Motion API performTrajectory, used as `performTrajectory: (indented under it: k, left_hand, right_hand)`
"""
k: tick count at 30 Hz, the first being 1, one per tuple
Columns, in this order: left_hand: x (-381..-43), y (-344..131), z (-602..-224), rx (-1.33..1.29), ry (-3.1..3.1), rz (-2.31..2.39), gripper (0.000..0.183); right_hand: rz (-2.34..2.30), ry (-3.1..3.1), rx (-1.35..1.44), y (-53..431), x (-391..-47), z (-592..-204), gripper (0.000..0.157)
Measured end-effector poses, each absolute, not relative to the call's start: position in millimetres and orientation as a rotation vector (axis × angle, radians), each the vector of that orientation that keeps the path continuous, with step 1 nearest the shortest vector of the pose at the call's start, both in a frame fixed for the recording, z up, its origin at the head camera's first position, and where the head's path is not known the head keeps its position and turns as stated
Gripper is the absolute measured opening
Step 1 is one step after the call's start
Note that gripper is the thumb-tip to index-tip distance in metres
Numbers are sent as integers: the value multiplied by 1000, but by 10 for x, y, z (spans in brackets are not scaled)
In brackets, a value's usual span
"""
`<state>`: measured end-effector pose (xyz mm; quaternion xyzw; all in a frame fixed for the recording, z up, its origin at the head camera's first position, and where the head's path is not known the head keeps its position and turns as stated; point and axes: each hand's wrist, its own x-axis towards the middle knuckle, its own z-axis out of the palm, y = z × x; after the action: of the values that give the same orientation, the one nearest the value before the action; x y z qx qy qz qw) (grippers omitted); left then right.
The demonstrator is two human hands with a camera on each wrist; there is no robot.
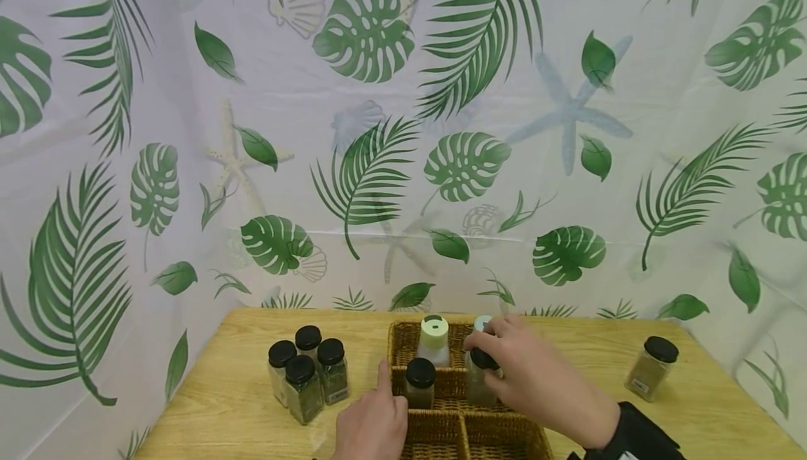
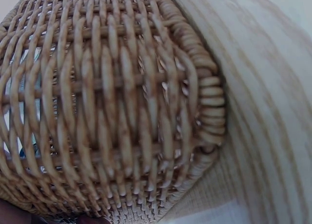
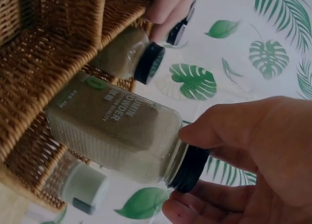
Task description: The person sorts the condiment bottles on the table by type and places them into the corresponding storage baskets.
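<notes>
My right hand point(image 1: 536, 376) pinches the black lid of a clear cumin powder jar point(image 3: 117, 126) between thumb and fingers. The jar's lower end sits inside the wicker basket point(image 1: 441, 414), in the middle row at the right. At the basket's left rim, my left hand point(image 1: 373, 421) holds on, index finger stretched forward along the side. Woven basket wall fills most of the left wrist view, where little of that hand shows. Another black-lidded jar point(image 1: 420, 383) stands in the same row, left of the pinched one.
Behind, in the basket's back row, are a pale green-capped bottle point(image 1: 434, 341) and a bluish-capped bottle point(image 1: 483, 323), partly covered by my right hand. Several black-lidded spice jars point(image 1: 302, 390) cluster on the wooden table point(image 1: 208, 404) at left. One brown-filled jar point(image 1: 652, 369) stands at right.
</notes>
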<state>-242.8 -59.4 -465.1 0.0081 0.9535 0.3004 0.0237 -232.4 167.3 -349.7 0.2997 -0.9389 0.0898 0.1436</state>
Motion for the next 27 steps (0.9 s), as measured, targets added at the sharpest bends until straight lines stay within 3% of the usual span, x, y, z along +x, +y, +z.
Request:
performTrajectory:
  k: [27]
  left_hand:
    - [-2429,-610,-4632,18,2931,948,59]
  right_hand:
    - [295,-2876,970,1523,-2536,-3872,32]
